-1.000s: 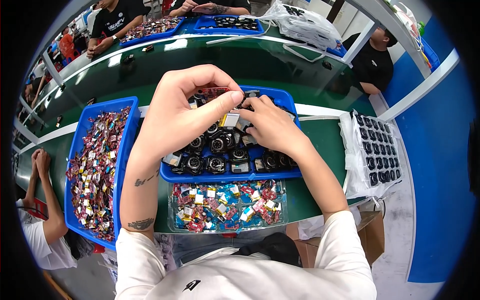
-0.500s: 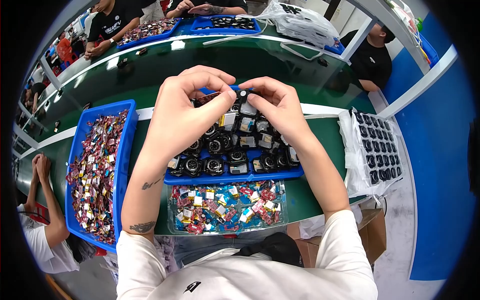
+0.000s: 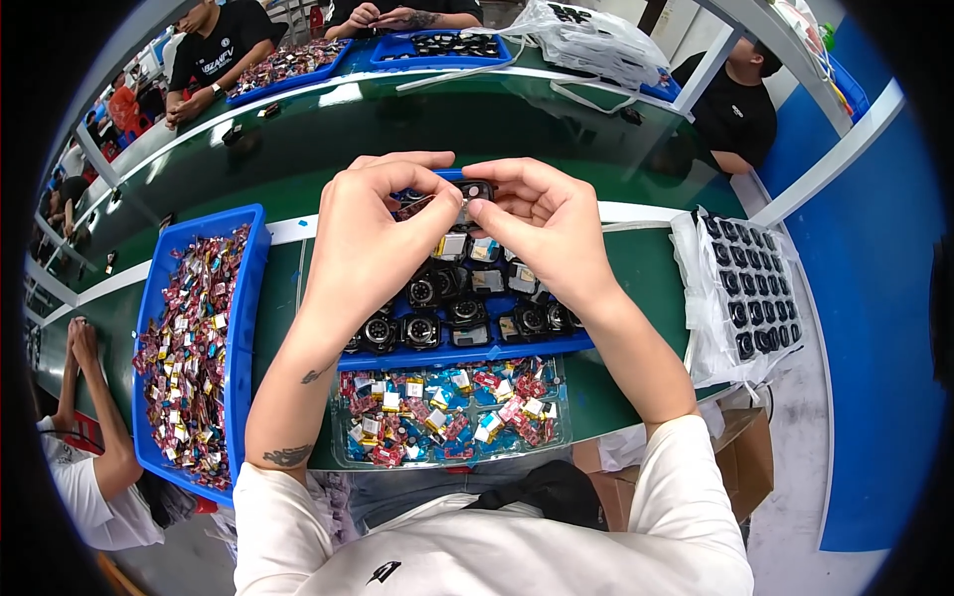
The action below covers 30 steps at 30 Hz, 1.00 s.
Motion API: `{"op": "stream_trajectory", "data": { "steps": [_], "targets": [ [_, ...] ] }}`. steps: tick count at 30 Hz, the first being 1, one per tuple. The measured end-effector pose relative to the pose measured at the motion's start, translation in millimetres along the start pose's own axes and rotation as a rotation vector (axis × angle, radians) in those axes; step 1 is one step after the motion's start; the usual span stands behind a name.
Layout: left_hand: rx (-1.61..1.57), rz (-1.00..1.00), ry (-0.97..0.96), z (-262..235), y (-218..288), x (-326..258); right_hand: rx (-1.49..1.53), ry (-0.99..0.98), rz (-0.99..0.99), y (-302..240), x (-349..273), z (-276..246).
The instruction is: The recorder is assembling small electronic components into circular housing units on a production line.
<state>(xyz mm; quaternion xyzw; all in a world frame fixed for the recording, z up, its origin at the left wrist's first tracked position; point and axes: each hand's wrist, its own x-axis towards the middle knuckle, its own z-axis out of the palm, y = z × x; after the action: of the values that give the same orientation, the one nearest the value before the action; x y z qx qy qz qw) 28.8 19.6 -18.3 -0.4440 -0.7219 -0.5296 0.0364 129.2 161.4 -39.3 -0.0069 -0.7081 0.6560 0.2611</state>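
A black watch case (image 3: 479, 187) with a small round silvery part is held up over the far end of a blue tray (image 3: 467, 351). My right hand (image 3: 552, 223) grips it, thumb in front and fingers curled behind. My left hand (image 3: 378, 214) is closed in a pinch at the case's left side; what lies between thumb and forefinger is mostly hidden. A dark red piece (image 3: 410, 207) shows beneath the left fingers, and I cannot tell whether it is held. Several black watch cases (image 3: 421, 330), some with silvery batteries, fill the tray below.
Nearer me lies a clear plastic tray (image 3: 343, 452) of red circuit boards with batteries. A blue bin (image 3: 256, 298) of similar boards stands left. White-wrapped trays of black cases (image 3: 760, 283) sit right. Across the green table (image 3: 556, 134) are co-workers and more bins. A metal post (image 3: 835, 154) rises at right.
The watch case has come into clearer view between my hands. My right fingers have curled further behind it, and both hands have shifted slightly.
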Motion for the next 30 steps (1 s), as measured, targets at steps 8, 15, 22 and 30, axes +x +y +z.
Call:
{"op": "stream_trajectory", "data": {
  "steps": [8,15,22,30],
  "targets": [
    [-0.006,0.0,0.007,1.6,0.7,-2.3,-0.053,0.014,-0.054,-1.6,-3.1,2.3],
    [-0.02,-0.001,0.02,0.7,0.5,-2.3,-0.053,0.025,-0.077,1.1,-3.2,3.6],
    [-0.019,-0.014,0.01,2.6,1.4,-3.6,-0.062,0.071,-0.104,4.0,-4.8,3.9],
    [-0.037,0.064,0.0,3.2,4.8,-1.4,0.043,0.17,-0.14,3.1,-1.3,-2.7]
  ]
}}
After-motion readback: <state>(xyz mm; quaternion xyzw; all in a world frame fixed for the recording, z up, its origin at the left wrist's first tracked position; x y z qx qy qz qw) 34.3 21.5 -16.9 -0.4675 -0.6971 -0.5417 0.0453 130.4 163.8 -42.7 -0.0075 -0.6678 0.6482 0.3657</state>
